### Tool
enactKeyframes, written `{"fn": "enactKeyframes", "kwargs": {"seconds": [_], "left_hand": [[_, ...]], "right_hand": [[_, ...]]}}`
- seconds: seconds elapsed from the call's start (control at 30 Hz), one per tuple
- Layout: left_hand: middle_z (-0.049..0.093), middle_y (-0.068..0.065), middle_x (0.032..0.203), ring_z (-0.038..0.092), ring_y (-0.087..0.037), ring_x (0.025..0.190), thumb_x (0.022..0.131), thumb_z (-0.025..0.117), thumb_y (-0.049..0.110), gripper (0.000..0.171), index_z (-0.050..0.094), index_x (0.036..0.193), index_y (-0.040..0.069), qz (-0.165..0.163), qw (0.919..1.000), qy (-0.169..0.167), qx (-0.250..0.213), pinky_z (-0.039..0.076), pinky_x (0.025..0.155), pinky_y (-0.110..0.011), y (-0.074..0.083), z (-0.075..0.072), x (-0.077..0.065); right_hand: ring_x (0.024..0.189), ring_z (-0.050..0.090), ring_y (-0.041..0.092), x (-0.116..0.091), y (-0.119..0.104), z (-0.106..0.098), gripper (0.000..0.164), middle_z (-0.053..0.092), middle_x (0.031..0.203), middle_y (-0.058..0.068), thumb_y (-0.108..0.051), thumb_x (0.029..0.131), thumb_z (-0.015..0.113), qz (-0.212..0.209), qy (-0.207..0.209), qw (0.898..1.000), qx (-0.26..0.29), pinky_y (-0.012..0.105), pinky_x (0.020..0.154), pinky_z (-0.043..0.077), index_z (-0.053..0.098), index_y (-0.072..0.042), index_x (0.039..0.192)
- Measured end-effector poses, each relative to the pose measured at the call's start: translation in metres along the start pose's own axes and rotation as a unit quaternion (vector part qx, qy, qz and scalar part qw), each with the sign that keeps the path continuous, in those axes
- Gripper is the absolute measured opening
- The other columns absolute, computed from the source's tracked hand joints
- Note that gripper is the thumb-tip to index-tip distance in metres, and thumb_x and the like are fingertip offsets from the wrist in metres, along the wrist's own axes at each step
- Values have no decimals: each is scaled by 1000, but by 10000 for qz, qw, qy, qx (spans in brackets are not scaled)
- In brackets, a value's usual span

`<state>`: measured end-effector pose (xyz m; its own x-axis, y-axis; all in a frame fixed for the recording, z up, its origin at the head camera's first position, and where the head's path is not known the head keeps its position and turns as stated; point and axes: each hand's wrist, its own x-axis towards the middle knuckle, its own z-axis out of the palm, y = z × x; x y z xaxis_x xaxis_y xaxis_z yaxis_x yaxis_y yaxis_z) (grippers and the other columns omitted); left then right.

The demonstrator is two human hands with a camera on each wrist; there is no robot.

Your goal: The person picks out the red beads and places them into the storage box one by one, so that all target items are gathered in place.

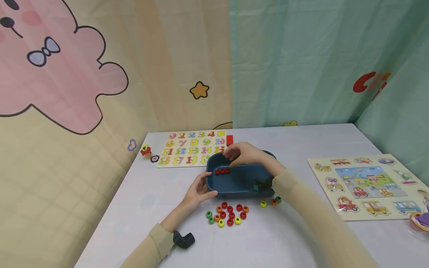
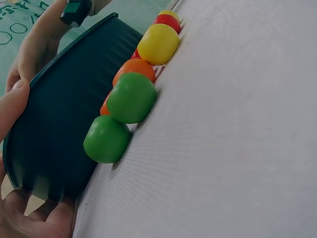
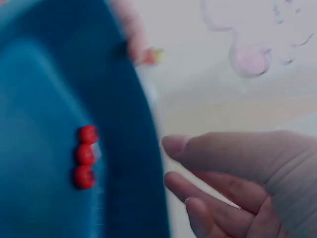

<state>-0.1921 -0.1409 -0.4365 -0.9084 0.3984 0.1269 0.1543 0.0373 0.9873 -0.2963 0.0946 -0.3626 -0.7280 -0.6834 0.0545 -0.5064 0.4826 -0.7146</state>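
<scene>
A dark blue plastic tub (image 1: 236,182) stands on the table, three red beads (image 3: 85,154) in a row at its left end. My left hand (image 1: 197,190) grips that end, thumb at the near rim and fingers round the side; the left wrist view shows the fingers curled at the tub's wall. Over the tub's far rim hovers my right hand (image 1: 246,153), fingers loosely bent, with nothing between thumb and fingertips in the right wrist view. Several loose red, orange, yellow and green beads (image 1: 229,214) lie on the table in front of the tub.
Behind the tub lies a number puzzle board (image 1: 187,149), with a small ice-cream toy (image 1: 146,151) to its left. A vehicle picture puzzle (image 1: 368,186) is on the right. Near my left sleeve rests a black elbow-shaped piece (image 1: 183,240).
</scene>
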Motion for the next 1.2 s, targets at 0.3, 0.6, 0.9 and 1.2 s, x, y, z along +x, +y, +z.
{"fn": "enactKeyframes", "kwargs": {"seconds": [0.3,0.6,0.9,1.2], "left_hand": [[20,-13,144,26,-25,129,79,67,11,68,29,135,4,-26,9999,91,99,29,101,-34,3,1,-2],[18,-15,145,24,-26,130,79,68,11,70,27,136,3,27,10000,8,71,28,101,-35,2,-3,1],[16,-13,146,24,-25,130,81,66,13,70,25,137,5,-50,9999,-69,111,29,101,-35,0,-3,0],[17,-12,146,23,-25,131,81,66,12,69,26,137,5,-53,9999,-69,106,29,101,-34,1,-1,0]], "right_hand": [[74,58,8,-73,-27,12,30,63,97,-3,-26,78,69,-770,56,9969,165,25,57,50,61,-16,106],[68,55,1,-122,-17,65,25,64,91,-4,-16,77,70,-1004,-137,9948,46,19,47,44,64,-18,101],[73,54,0,-128,1,89,25,60,97,-17,-14,78,69,-806,-9,9961,-372,18,62,49,64,-24,100],[74,51,-1,-130,7,100,23,60,93,-19,-19,78,69,-667,134,9930,-962,17,66,47,64,-28,98]]}}
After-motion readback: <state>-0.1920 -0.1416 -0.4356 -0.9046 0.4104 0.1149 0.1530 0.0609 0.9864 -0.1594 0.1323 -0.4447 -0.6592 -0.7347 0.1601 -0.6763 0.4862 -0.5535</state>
